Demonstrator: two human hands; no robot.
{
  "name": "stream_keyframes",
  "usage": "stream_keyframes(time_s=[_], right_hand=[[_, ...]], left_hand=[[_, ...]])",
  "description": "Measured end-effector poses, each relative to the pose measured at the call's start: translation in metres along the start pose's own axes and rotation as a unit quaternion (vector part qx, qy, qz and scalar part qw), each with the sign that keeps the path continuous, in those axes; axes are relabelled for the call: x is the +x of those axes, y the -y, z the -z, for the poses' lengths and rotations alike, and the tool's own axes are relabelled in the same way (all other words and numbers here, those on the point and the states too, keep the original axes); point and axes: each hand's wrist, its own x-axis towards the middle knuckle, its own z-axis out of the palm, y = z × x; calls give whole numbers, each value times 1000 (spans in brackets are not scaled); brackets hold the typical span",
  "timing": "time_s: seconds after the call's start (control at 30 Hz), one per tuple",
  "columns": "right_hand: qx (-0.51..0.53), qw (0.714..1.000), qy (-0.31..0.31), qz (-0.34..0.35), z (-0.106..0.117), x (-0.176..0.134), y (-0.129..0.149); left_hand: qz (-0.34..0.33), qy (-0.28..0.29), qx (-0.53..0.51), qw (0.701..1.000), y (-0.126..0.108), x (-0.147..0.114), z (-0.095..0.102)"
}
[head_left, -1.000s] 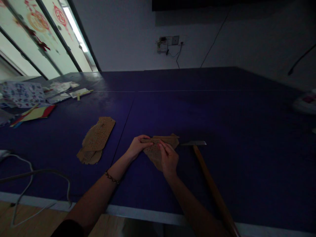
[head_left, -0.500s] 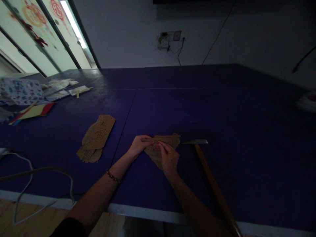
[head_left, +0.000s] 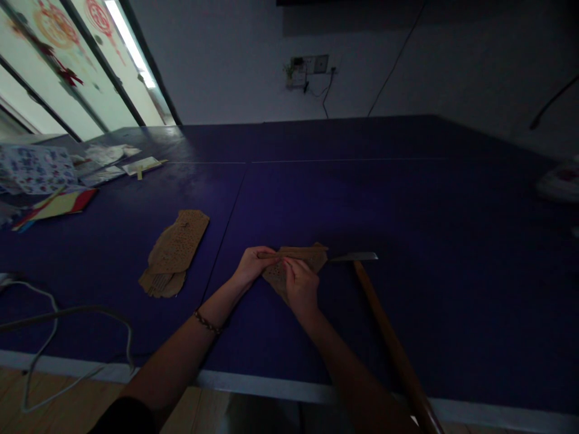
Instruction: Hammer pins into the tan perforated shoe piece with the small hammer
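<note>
It's a broad counter [head_left: 384,199], deep purple with a pale front edge. Holed brown pieces [head_left: 176,247] lie stacked left of centre; the hammer [head_left: 384,322] lies right, its wooden handle crossing the edge. Far left sit flowered fabric [head_left: 38,169] and red-and-yellow sheets [head_left: 58,205], with a white cable [head_left: 34,287] nearer.

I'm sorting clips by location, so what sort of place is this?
Probably a workroom, perhaps in a home: a broad purple-blue table with a perforated brown piece being handled at it, and, at the far left, dark-framed translucent panels with red hanging-style decorations.
</note>
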Motion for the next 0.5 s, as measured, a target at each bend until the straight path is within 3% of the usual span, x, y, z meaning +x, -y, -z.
stream_keyframes(time_s=[0.27, 0.43, 0.5], right_hand=[[12, 1000, -7, -17, 3, 2, 0], [131, 978, -70, -145, 12, 1, -1], [161, 970, -79, -164, 13, 0, -1]], left_hand=[[-2, -20, 1, 1000, 0, -3, -2], [2, -25, -13, 1000, 2, -2, -5], [5, -20, -22, 1000, 2, -2, -5]])
